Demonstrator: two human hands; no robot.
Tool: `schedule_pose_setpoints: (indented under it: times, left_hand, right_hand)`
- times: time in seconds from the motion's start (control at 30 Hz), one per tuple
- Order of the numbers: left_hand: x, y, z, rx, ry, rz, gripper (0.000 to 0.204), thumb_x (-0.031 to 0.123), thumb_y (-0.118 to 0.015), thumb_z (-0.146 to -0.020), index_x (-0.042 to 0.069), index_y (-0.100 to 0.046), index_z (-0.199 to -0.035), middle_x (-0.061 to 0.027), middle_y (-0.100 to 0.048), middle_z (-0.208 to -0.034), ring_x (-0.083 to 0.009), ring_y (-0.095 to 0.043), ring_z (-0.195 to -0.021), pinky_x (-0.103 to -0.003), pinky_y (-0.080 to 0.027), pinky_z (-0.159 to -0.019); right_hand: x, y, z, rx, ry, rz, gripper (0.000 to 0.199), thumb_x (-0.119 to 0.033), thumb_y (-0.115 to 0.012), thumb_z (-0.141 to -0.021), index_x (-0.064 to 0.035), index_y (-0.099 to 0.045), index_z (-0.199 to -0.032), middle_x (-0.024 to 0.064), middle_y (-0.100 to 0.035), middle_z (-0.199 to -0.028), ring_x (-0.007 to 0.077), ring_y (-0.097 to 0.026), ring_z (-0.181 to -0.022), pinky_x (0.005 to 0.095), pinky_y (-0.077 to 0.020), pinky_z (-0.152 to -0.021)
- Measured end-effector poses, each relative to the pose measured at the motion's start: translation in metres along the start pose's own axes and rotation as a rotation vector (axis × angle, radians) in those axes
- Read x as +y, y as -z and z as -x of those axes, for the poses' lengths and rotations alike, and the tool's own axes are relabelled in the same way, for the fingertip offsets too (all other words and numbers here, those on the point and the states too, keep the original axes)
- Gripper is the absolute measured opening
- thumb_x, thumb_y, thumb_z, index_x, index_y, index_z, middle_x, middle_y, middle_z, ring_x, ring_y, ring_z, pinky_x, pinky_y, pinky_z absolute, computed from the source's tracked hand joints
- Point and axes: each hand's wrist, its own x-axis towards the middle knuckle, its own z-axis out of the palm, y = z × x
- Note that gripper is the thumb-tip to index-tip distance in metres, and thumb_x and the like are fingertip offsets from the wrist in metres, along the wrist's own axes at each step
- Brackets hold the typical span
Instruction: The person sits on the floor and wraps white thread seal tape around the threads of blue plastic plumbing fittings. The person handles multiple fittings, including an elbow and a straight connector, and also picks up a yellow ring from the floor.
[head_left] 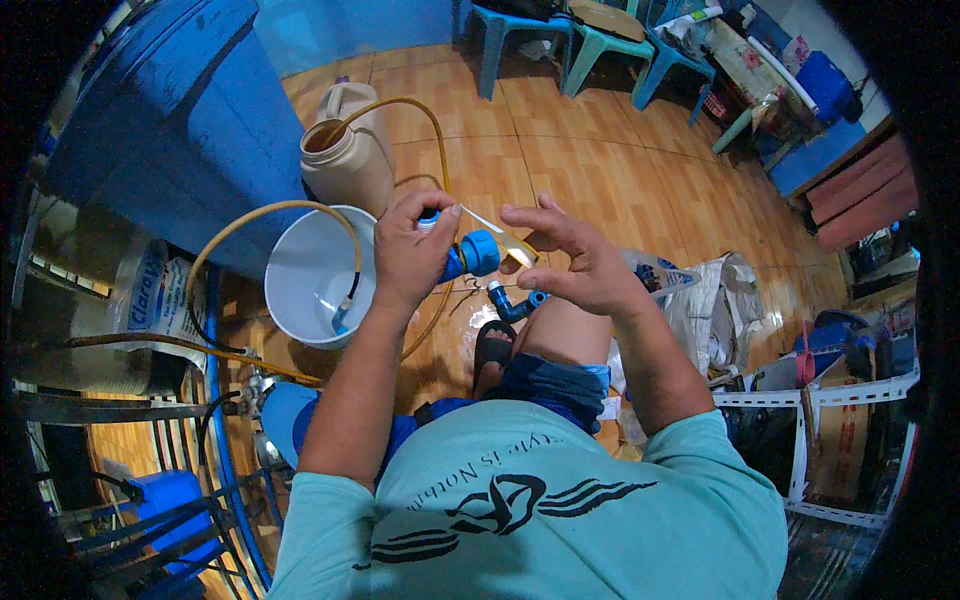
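My left hand [412,250] is closed round a blue plastic pipe fitting [480,253] with a ribbed collar. A white threaded end shows between its fingers. From beside my left thumb, a narrow strip of white thread tape [482,218] runs across to a small white and yellow tape roll [520,256]. My right hand [580,262] has that roll between thumb and fingers, its other fingers spread. Below the hands, a blue elbow pipe piece [512,304] with a white end lies on the floor by my foot.
A white bucket [290,308] and a beige jug [345,165] stand at left, with a yellowish hose [262,207] looping between them. Large blue drums [180,130] rise behind. Plastic stools [520,28] stand far off; a white sack [725,305] and metal shelf [820,392] are at right.
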Motion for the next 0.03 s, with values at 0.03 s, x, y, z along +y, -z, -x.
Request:
schedule_pose_setpoints:
  times: [0.03]
  left_hand:
    - [0.0, -0.0013, -0.0005, -0.003, -0.001, 0.003, 0.011, 0.014, -0.07, -0.087, 0.003, -0.069, -0.091, -0.0056, -0.067, -0.089, -0.0144, -0.061, -0.081, -0.027, -0.048, -0.077]
  right_hand:
    - [0.0037, -0.0013, 0.002, 0.021, -0.008, -0.211, 0.061, -0.027, -0.075, -0.085, -0.0156, -0.052, -0.14, 0.0122, -0.062, -0.128, 0.0286, -0.066, -0.108, 0.0523, -0.008, -0.121]
